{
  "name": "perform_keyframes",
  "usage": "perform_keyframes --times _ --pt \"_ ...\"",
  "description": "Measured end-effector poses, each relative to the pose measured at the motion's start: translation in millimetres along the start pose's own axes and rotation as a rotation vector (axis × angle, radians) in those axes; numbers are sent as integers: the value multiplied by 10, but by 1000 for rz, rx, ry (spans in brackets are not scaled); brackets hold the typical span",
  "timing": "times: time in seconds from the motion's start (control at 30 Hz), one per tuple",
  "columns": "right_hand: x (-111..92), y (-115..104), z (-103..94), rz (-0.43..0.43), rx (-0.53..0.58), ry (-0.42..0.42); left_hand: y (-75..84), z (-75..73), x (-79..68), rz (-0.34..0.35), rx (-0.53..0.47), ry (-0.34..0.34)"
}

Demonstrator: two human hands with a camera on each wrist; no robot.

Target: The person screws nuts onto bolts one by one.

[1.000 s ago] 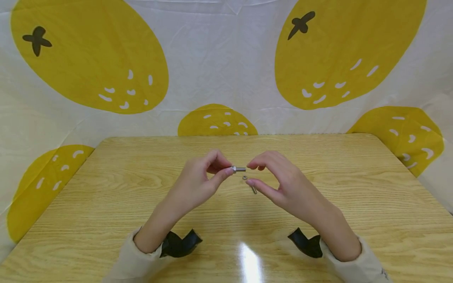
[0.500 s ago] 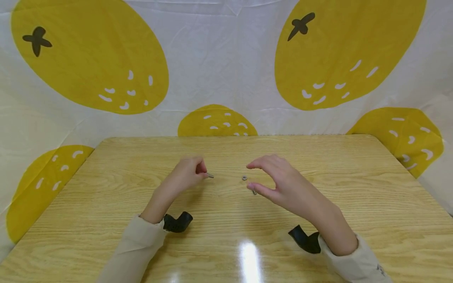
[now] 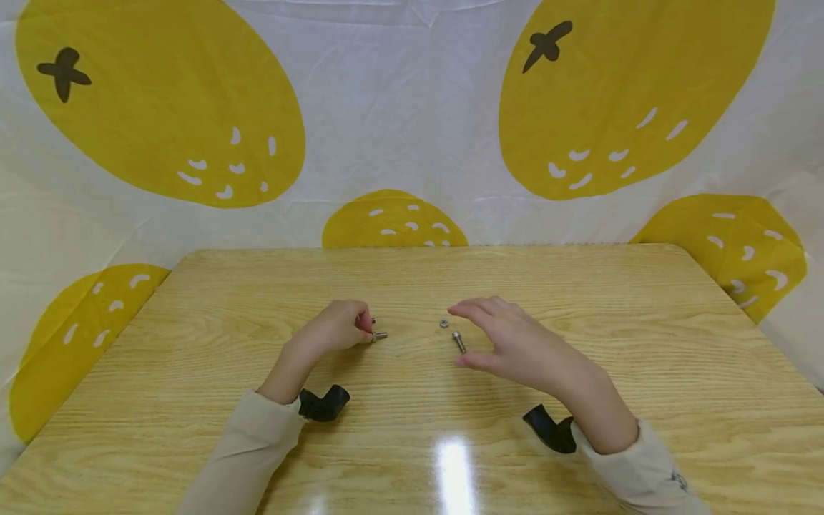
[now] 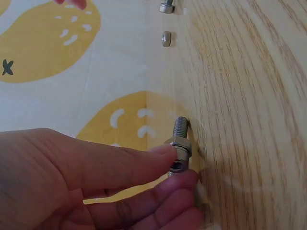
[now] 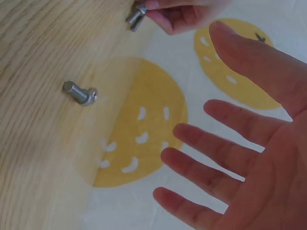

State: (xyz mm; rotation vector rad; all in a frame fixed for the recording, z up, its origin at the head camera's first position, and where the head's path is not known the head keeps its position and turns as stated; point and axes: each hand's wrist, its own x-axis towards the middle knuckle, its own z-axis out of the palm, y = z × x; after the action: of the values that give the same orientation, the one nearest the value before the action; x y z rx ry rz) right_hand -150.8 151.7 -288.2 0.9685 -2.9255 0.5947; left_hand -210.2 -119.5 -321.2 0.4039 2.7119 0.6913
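Observation:
Close to the tabletop, my left hand (image 3: 337,325) pinches a metal bolt (image 4: 180,128) between thumb and fingertips, and a hex nut (image 4: 181,143) sits on its shank. A second bolt (image 3: 373,320) pokes out beside the fingers in the head view; most of it is hidden by the hand. My right hand (image 3: 515,340) hovers with its fingers spread and nothing in it. Just left of its thumb lies a loose bolt (image 3: 458,342). Slightly farther back, a loose nut (image 3: 444,323) rests on the wood.
The wooden table (image 3: 412,415) reaches back to a white cloth (image 3: 399,107) with yellow fruit prints. Black curved pieces (image 3: 325,404) stick out at both wrists from under the beige sleeves (image 3: 251,436).
My left hand has carried the bolt with its nut leftward, away from the right hand, and down to the table. The right hand has lowered slightly, uncovering the loose bolt.

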Motion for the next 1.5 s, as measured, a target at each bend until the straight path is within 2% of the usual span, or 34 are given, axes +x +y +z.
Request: perform_keyframes --times 0.23,0.4,0.57,0.7,0.9,1.17,1.3,1.5 --pt "12 36 43 -8 -44 16 42 -7 -35 -8 34 -3" --pt "22 44 46 1 -47 17 67 -15 -27 -25 81 41" --pt "26 36 36 7 -41 20 187 7 10 2 70 66" --pt "33 36 30 11 -33 19 334 61 92 37 29 55" --pt "36 40 32 12 -31 19 531 185 294 109 51 35" --pt "35 55 28 15 -16 25 691 386 522 171 54 -20" --pt "36 62 26 11 -16 30 729 454 580 175 100 -32" --pt "31 69 24 -4 -8 30 779 490 603 162 163 -9"
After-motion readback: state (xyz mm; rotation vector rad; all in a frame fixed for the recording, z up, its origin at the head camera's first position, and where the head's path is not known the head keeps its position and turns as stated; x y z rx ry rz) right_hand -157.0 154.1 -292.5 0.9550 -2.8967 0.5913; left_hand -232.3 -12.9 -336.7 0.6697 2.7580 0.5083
